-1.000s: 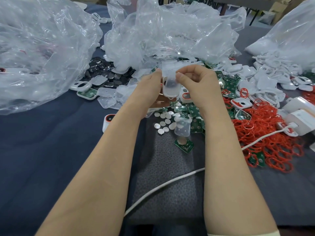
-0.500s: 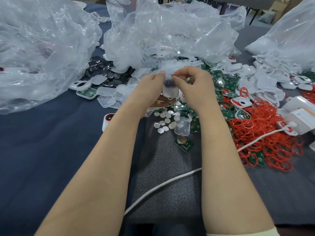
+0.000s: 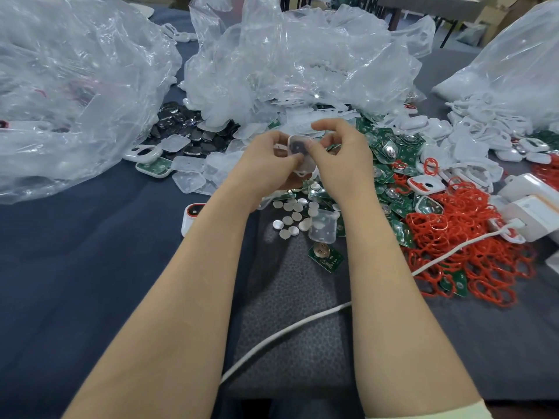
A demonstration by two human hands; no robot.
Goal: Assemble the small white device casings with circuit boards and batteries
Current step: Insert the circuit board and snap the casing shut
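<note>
Both hands meet above the parts pile and pinch one small translucent white casing (image 3: 299,152) with a dark round piece showing inside it. My left hand (image 3: 266,164) holds its left side; my right hand (image 3: 341,155) presses its right edge with the thumb. Below them lie several silver coin batteries (image 3: 295,214), a loose translucent casing (image 3: 323,226) and a green circuit board (image 3: 326,257) with a round contact. More green boards (image 3: 390,164) are heaped to the right.
Crumpled clear plastic bags (image 3: 60,86) fill the left and back. Red rubber rings (image 3: 472,231) and white casing shells (image 3: 472,140) cover the right. A white cable (image 3: 290,329) crosses the grey mat (image 3: 290,297). A white device with a red inset (image 3: 190,216) sits left of my arms.
Both hands have dropped slightly toward me with the casing. A dark round piece now shows inside it, and my right thumb presses on its edge.
</note>
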